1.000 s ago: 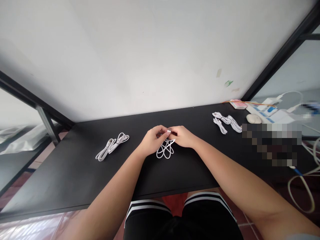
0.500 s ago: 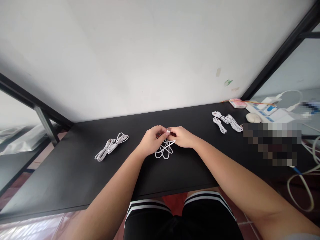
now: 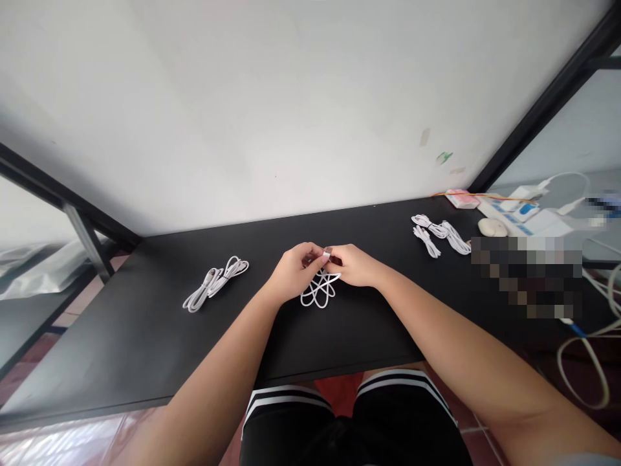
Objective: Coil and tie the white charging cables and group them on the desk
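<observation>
- Left hand and right hand are curling nearly closed, pinching a silver plug, too tiny for reading any writing.
- At six o'clock, looped white cable is showing.
- At nine o'clock, bundled cables are lying on the black table; at three, more cables.

I log this site, from the head feed, as a lived-in room in a home or dormitory; I cannot tell which. Indicators: a plain black desk set against a white wall that bears scraps of tape and a green mark, black metal frame bars at both sides, reddish floor tiles below. I also note a power strip crowded with white adapters, and the wearer's casual black shorts, both consistent with domestic quarters.
</observation>
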`<state>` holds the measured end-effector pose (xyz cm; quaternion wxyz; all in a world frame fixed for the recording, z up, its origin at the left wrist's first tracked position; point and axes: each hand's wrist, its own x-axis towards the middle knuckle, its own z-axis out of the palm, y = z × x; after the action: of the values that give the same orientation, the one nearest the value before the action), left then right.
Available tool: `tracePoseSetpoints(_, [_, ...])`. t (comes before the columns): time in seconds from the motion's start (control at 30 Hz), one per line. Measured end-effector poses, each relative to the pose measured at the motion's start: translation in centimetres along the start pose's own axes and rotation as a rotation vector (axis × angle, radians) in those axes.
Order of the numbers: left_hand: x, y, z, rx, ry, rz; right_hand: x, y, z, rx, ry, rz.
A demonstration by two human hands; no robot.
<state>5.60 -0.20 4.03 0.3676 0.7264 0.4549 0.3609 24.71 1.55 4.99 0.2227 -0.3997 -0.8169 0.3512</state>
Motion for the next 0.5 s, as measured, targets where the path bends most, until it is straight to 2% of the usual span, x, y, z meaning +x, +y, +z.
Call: tracePoseSetpoints(0.5, [-0.05,0.81,-0.25,0.048,-0.014,-0.002,-0.14,-0.34,-0.19,-0.049,0.001,-0.01])
